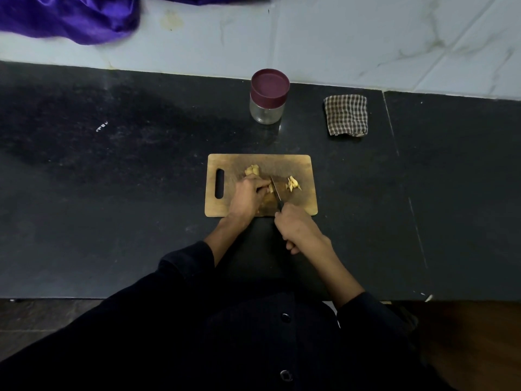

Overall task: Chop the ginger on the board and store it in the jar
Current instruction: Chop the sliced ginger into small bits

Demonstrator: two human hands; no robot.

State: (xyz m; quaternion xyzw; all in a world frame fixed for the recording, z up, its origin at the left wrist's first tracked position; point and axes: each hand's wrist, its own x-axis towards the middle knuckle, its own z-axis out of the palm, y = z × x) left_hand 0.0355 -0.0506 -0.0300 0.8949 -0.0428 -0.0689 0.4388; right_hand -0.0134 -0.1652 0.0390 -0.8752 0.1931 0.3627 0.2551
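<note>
Maroon-lidded clear jar [267, 98]; brown-and-white checked cloth [346, 115]; tan wooden board [298, 165]; black counter [112, 179]; purple fabric [70, 18]

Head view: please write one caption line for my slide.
Left hand steadies ginger on the board while right hand cuts with a knife; lidded jar waits behind.

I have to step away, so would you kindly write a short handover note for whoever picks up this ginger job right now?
Left hand: pinning a ginger piece on the cutting board.
Right hand: gripping the knife, blade on that piece.
Cut slices lie right of the blade; an uncut ginger chunk sits at the board's far side.
Jar: behind the board, lid on, appears empty.
Done: some slicing.
Left: finish chopping, open the jar, fill it.
</note>
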